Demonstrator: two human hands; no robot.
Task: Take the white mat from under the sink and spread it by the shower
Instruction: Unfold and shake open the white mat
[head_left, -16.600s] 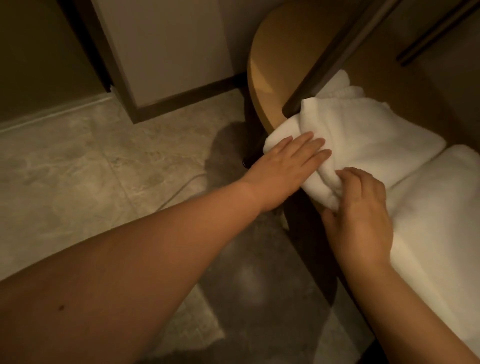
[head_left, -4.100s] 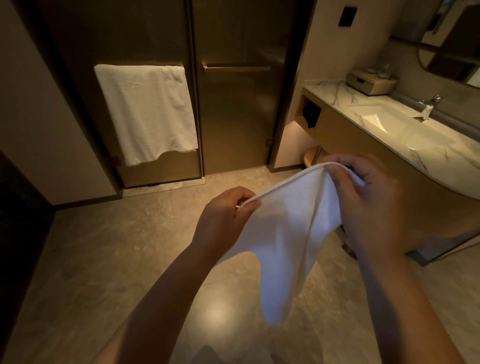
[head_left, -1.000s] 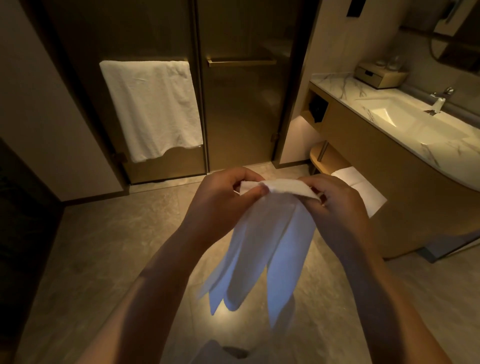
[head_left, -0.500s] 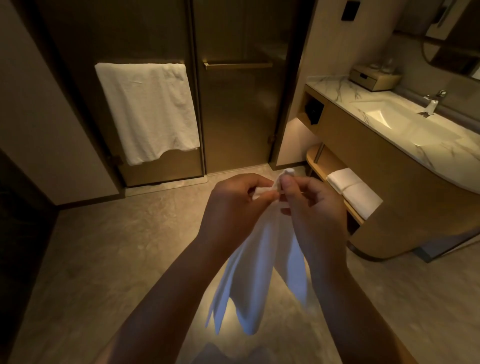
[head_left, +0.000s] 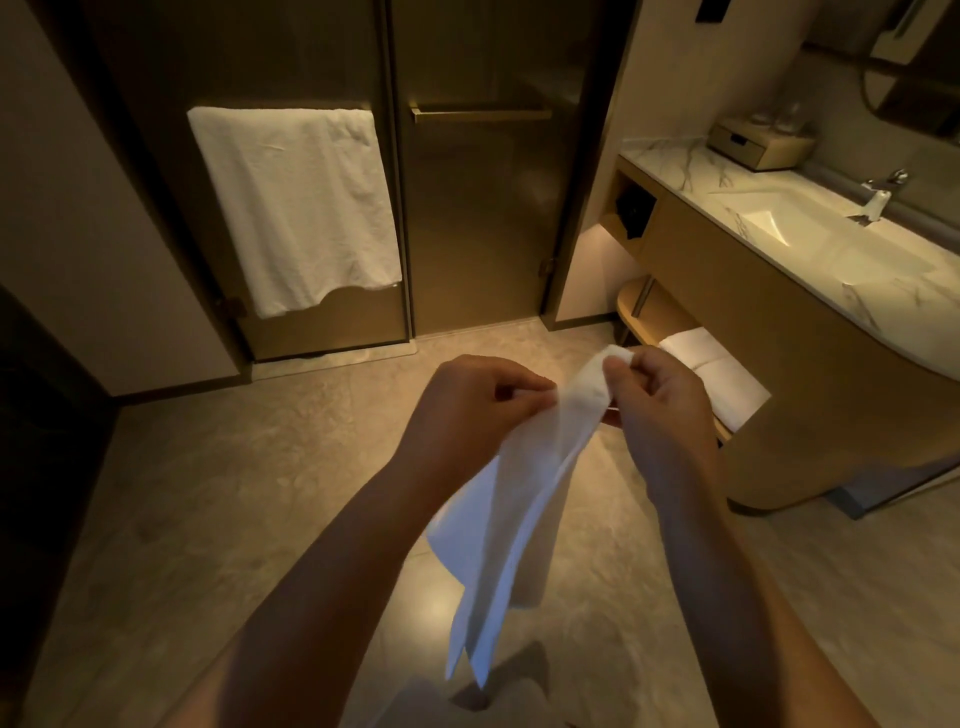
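The white mat (head_left: 511, 525) hangs in folds in front of me, above the tiled floor (head_left: 249, 493). My left hand (head_left: 467, 410) pinches its upper edge on the left. My right hand (head_left: 654, 410) pinches the top corner on the right, close beside the left. The mat's lower end dangles near my feet. The shower's glass doors (head_left: 483, 208) stand shut straight ahead, a few steps away. The sink (head_left: 789, 228) sits in the marble counter at the right.
A white towel (head_left: 296, 208) hangs on the left shower door's bar. Folded white towels (head_left: 717, 374) lie on the shelf under the vanity (head_left: 779, 374). A small box (head_left: 758, 143) stands on the counter's far end. A dark doorway lies at the left.
Over the last second my hands stay close together on the mat's top edge; the right hand has shifted its pinch slightly right and up, and the hanging folds have swung a little.
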